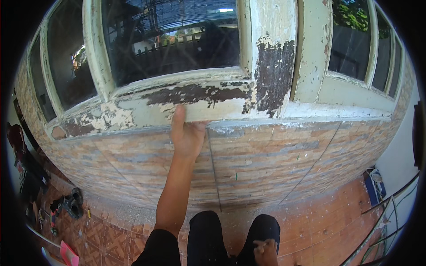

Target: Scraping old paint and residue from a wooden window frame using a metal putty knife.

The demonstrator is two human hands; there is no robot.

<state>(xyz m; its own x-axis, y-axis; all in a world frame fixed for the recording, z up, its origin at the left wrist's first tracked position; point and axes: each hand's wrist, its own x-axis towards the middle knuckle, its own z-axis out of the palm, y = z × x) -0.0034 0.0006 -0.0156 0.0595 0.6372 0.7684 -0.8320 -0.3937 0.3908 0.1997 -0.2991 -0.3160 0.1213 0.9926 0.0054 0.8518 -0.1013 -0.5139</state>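
Observation:
My left hand (190, 137) reaches up to the bottom rail of a white wooden window frame (222, 107). The thumb presses flat on the rail's front face, and the other fingers curl under its lower edge, mostly hidden. Old paint on the frame is flaking; dark brown wood shows along the rail and on the upright post (275, 75). Low at the bottom edge, my right hand (265, 252) is in front of my dark trouser leg, its fingers bent in. Whatever it holds, if anything, I cannot make out.
Below the window runs a stone-patterned tile wall (266, 159). Paint flakes litter the tiled floor (328, 221). Black shoes (75, 203) and tools lie at the left; a blue box (375, 186) and a thin-barred rack (390, 221) stand right. Window glass (173, 44) reflects the surroundings.

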